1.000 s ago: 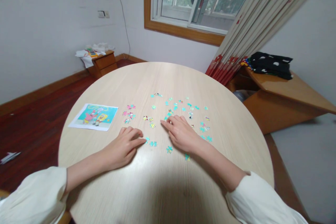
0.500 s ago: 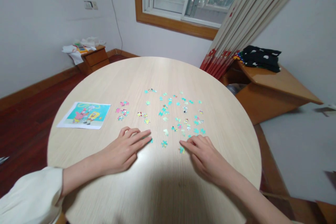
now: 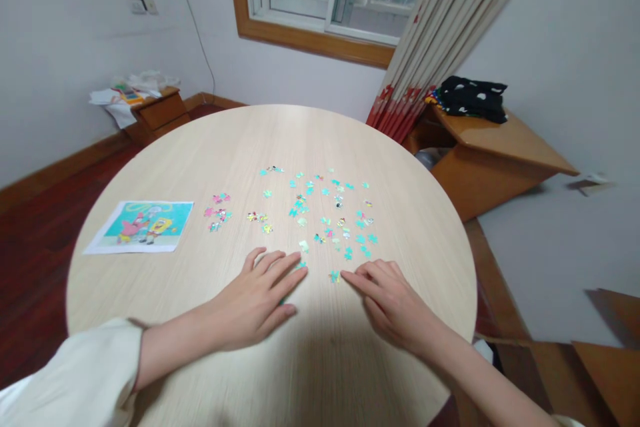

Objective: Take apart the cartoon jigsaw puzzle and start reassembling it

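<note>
My left hand (image 3: 265, 297) rests palm down on the table with its fingers spread. Its fingertips touch a teal jigsaw piece (image 3: 301, 265) that they partly cover, and a sliver of teal shows beside the thumb. On the other side, my right hand (image 3: 387, 293) has its index finger stretched out and the rest bent, holding nothing. That fingertip is at the right edge of a teal and yellow jigsaw piece (image 3: 335, 276). Beyond both hands lie several loose teal pieces (image 3: 361, 239), a pale green piece (image 3: 304, 246) and a group of pink pieces (image 3: 209, 212).
A printed cartoon picture (image 3: 143, 227) lies on the left of the round table (image 3: 280, 133). Behind it stands a small wooden cabinet (image 3: 163, 110) with papers. At the right, dark patterned cloth (image 3: 473, 100) lies on a tilted wooden desk (image 3: 510, 167), near the curtain (image 3: 440, 33).
The view has swung right. My left hand has moved right across the table onto a teal piece, its thumb spreading. My right index fingertip has shifted to the right side of the teal and yellow piece.
</note>
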A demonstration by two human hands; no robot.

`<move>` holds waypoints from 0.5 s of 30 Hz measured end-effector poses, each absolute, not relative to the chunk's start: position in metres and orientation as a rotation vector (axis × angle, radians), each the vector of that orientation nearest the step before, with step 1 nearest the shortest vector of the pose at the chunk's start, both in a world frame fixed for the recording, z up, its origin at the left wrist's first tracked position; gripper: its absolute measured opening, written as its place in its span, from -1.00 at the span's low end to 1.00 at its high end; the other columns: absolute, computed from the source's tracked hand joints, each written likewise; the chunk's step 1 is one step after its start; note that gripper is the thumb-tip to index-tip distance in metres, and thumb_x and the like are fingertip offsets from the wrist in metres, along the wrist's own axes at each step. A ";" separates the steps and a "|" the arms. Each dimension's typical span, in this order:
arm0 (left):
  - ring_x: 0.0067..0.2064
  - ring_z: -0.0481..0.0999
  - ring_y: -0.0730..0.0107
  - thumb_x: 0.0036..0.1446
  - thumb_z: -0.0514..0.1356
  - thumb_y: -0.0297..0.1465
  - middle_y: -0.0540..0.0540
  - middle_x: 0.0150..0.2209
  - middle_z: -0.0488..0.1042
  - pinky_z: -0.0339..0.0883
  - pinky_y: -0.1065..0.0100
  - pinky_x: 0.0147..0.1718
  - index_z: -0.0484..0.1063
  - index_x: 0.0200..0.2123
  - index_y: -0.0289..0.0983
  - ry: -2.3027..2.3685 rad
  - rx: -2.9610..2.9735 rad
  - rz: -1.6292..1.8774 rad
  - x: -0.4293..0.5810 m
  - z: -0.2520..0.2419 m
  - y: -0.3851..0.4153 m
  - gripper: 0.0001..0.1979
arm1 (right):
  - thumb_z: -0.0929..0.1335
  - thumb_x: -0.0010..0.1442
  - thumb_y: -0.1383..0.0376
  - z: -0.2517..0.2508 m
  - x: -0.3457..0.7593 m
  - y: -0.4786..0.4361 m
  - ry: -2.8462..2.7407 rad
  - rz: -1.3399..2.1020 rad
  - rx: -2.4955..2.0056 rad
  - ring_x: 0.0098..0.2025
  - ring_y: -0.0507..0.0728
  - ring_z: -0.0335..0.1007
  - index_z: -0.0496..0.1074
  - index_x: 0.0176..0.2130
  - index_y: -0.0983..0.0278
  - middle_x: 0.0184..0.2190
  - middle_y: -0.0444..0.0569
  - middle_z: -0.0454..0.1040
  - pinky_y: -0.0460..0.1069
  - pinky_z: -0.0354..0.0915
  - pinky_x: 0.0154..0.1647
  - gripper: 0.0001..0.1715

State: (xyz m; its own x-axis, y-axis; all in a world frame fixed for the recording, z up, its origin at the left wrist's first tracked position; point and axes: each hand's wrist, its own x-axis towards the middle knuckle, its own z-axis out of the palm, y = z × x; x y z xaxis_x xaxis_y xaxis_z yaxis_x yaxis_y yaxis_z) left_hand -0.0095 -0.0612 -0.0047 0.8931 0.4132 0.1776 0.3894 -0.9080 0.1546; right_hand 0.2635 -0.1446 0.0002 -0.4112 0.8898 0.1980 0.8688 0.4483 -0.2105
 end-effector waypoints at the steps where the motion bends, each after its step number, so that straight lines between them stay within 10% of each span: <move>1: 0.12 0.23 -0.01 0.28 -0.03 -0.21 -0.27 0.21 0.23 0.00 -0.08 0.08 0.22 0.17 -0.23 0.628 2.949 0.302 -0.002 -0.005 -0.058 -0.55 | 0.15 0.16 0.56 0.000 0.261 -0.145 -2.436 0.097 -1.513 -0.25 0.13 0.20 0.35 0.03 0.30 -0.30 0.04 0.39 0.03 0.11 -0.24 -0.50; 15: -0.10 0.32 0.12 0.30 -0.06 -0.24 -0.20 -0.11 0.40 0.10 0.09 -0.12 0.40 0.00 -0.27 1.068 2.810 0.333 -0.068 -0.009 -0.034 -0.63 | 0.20 0.20 0.47 0.013 0.212 -0.094 -2.807 0.019 -1.322 -0.25 0.17 0.18 0.42 -0.15 0.34 -0.29 0.08 0.39 0.05 0.03 -0.21 -0.72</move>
State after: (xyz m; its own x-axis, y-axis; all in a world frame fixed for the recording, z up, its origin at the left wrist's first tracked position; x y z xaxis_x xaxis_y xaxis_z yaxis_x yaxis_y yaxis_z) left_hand -0.0683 -0.0339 -0.0090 0.7272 0.6669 0.1627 0.6412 -0.7446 0.1857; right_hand 0.2117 -0.0945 0.0134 -0.6364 0.7708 0.0295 0.7703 0.6370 -0.0276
